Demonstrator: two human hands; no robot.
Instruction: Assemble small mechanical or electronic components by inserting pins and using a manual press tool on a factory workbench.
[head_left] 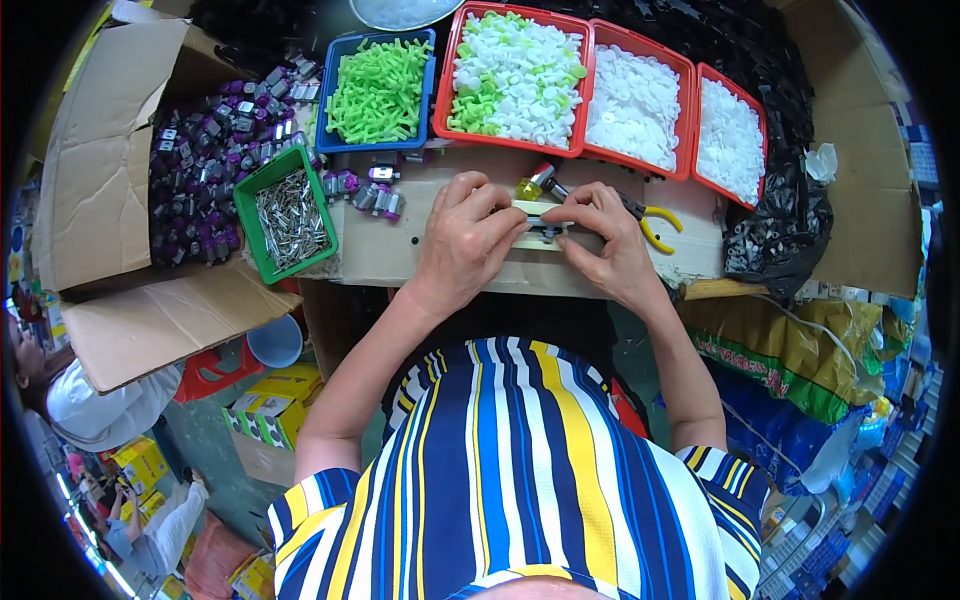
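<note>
My left hand (463, 240) and my right hand (608, 245) meet over the work surface, both with fingers closed. Between them is a small pale-yellow block (535, 208) with a grey and dark part (543, 228) along its middle. My left fingertips pinch at its left end. On the right end, my right thumb and forefinger pinch at the dark part; their exact contact is partly hidden. Just beyond lie a screwdriver (535, 182) with a yellow clear handle and pliers (660, 228) with yellow grips, partly behind my right hand.
Along the back stand a blue tray (322, 120) of green plastic pieces and red trays (512, 143) of white and green pieces. A green tray (262, 270) holds metal pins. Purple-and-grey parts (215, 135) fill a carton (100, 150) at left. A black bag (775, 235) sits right.
</note>
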